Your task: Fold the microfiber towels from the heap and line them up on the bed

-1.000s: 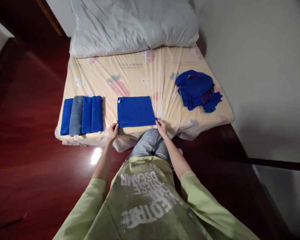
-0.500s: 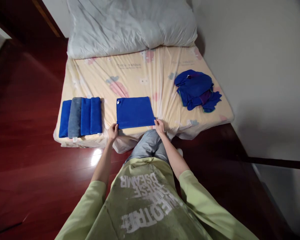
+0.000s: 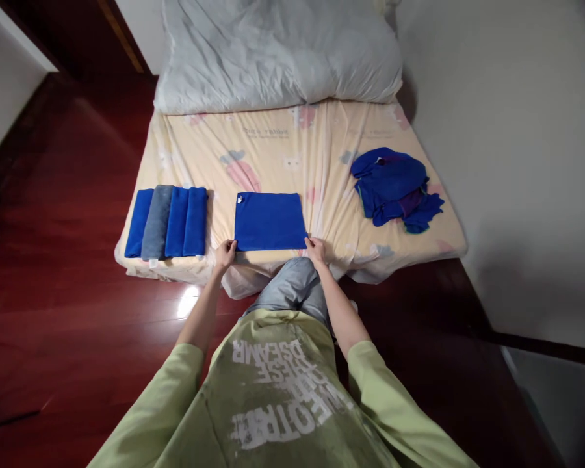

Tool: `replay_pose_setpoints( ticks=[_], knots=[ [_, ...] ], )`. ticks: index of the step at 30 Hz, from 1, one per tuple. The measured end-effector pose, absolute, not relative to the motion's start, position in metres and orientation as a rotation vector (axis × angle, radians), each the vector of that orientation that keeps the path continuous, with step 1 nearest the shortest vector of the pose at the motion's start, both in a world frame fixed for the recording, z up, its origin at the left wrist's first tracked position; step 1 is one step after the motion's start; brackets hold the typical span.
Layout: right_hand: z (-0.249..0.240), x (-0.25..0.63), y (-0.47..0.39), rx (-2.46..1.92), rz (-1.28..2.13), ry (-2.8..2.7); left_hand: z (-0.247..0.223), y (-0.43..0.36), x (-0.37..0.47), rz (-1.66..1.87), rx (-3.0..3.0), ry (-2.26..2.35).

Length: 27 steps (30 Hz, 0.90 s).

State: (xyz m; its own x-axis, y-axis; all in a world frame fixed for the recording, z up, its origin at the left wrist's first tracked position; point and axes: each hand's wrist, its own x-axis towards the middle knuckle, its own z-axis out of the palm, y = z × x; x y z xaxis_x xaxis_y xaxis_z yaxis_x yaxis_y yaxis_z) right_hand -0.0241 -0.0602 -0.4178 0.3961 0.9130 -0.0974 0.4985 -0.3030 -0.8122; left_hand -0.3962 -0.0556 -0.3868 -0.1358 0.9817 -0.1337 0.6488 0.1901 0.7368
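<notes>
1. Blue cloth (image 3: 270, 221) lies flat by the front edge of the bed (image 3: 268, 146).
2. Left hand (image 3: 225, 254) and right hand (image 3: 316, 251) each pinch a near corner.
3. Patterned sheet (image 3: 332, 205) stretches between it and the crumpled blue pile (image 3: 390, 182); folded cloths (image 3: 176, 221) lie left.

White block capitals (image 3: 283, 426) on your green shirt (image 3: 202, 422) — warped, perhaps "THESE" among them — grey print (image 3: 266, 132) on your bed sheet (image 3: 273, 177), seemingly "Cute rabbit", a smaller line beneath blurred, white tag (image 3: 240, 200) on your blue cloth (image 3: 272, 223) too tiny to read
</notes>
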Motion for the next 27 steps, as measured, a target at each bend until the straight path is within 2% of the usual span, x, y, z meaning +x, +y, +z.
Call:
replay_pose_setpoints(
  ticks=[10, 15, 18, 22, 27],
  knots=[
    [-0.401, -0.034, -0.062, -1.931, 0.713, -1.156, -0.37, -0.061, -0.384, 0.705, 1.54, 1.997],
    [-0.393, -0.029, -0.083, -1.757, 0.494, -1.154, -0.361, -0.081, -0.382, 0.869, 1.963, 1.96],
    [-0.382, -0.031, -0.101, -1.615, 0.357, -1.366, -0.359, -0.086, -0.382, 0.746, 2.278, 1.734],
    [-0.366, -0.044, -0.113, -1.493, 0.364, -1.76, -0.36, -0.08, -0.374, 0.495, 2.48, 1.501],
    [-0.366, -0.061, -0.107, -1.596, 0.383, -2.01, -0.367, -0.071, -0.363, 0.307, 2.487, 1.484]
  ],
)
